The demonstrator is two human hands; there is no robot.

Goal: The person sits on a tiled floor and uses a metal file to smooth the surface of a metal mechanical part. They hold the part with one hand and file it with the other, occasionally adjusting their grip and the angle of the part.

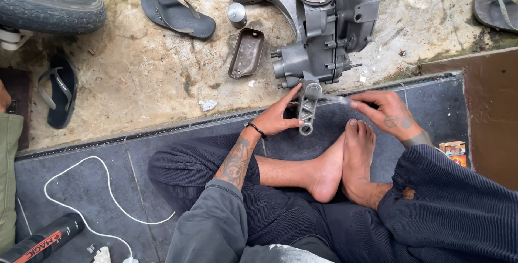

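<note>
At frame centre, my left hand [278,117] grasps the metal bracket arm [306,113] hanging from the grey engine casing [318,25]; my right hand [389,113] pinches a thin tool [337,99] against it.

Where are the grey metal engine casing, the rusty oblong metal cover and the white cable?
grey metal engine casing [318,31], head view, middle of its ribbed body.
rusty oblong metal cover [246,53], head view, centre of its hollow inside.
white cable [110,195], head view, middle of its loop on the dark floor.
</note>
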